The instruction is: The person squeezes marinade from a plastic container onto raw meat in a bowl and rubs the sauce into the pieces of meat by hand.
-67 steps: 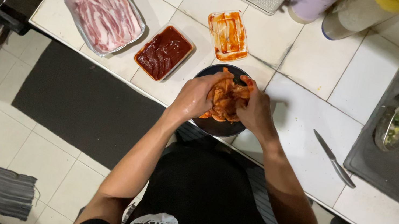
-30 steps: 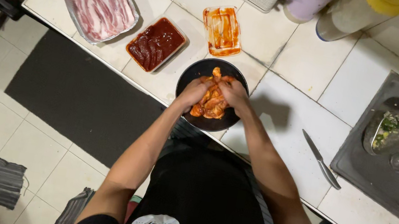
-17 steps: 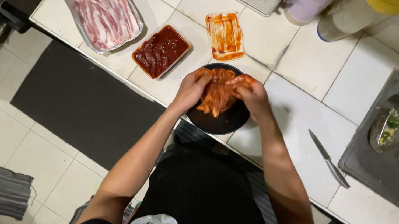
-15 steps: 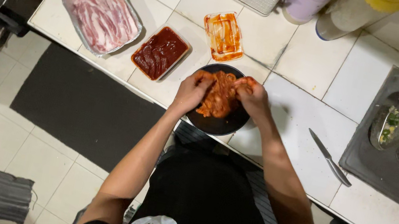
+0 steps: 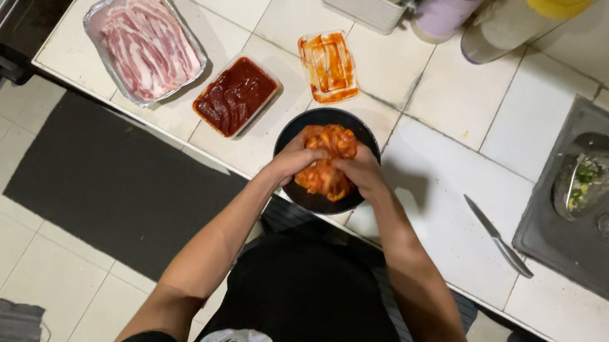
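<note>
Counter of white tiles carries everything we note. Foil tray of raw bacon strips sits far left, a clear tub of dark red sauce beside it, its sauce-smeared lid behind. Round black bowl stands at the counter's front edge. Both forearms angle inward over it; our left hand and right hand clasp a lump of orange-red sauced meat from either side, within the bowl. Steel knife lies well apart, right.
</note>
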